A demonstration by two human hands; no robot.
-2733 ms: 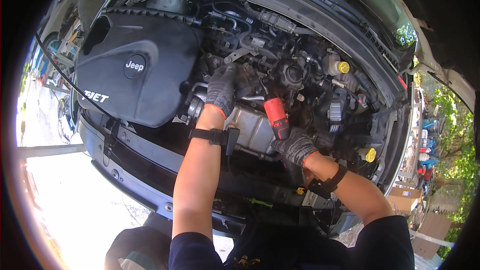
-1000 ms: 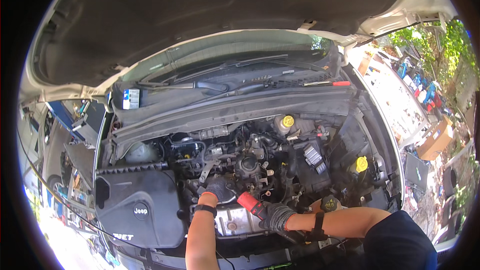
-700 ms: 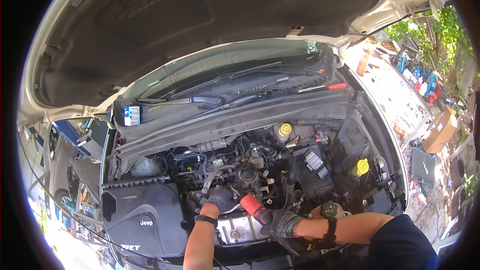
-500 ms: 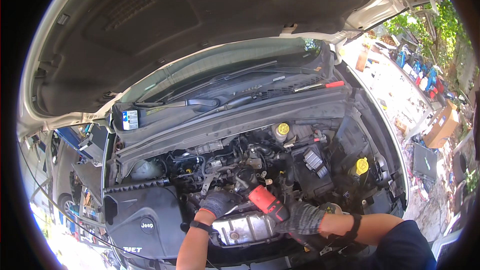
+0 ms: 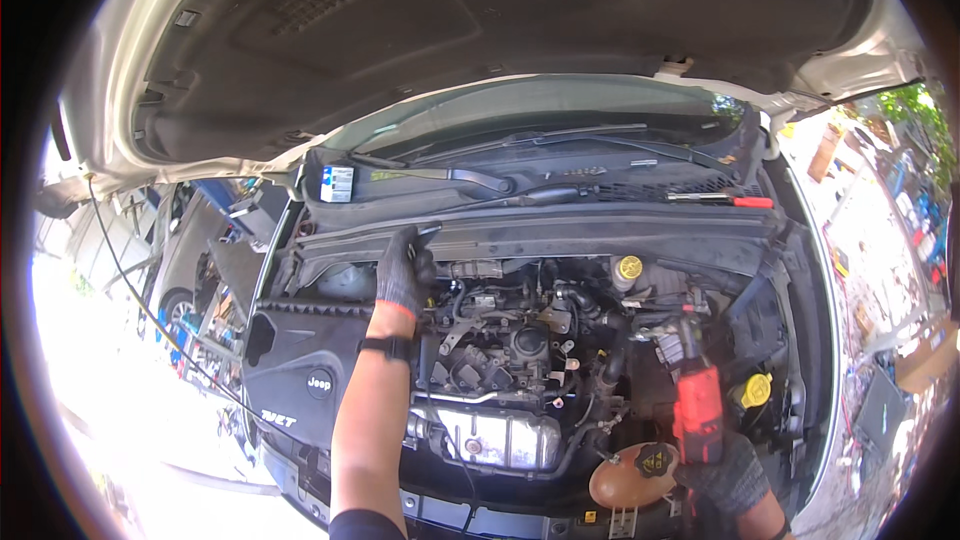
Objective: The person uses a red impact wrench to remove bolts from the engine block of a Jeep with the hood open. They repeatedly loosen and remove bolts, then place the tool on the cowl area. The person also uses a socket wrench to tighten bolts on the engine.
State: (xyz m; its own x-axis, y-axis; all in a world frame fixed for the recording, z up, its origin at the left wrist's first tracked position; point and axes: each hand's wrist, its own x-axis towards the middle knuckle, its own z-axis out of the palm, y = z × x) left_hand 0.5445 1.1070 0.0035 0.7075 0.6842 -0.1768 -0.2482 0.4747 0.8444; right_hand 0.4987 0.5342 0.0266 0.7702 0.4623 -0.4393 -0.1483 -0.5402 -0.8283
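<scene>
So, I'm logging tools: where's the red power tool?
Head view, lower right: the red power tool is in the right hand, beside the brown tank.

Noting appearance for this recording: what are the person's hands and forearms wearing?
The left hand wears a mottled dark-grey glove with an orange cuff; above it sit a black wrist strap and, at the lower edge, a dark sleeve. The right hand wears a similar dark-grey glove, slightly blurred.

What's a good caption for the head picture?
Gloved right hand holds a red power tool; left hand near the engine.
</scene>
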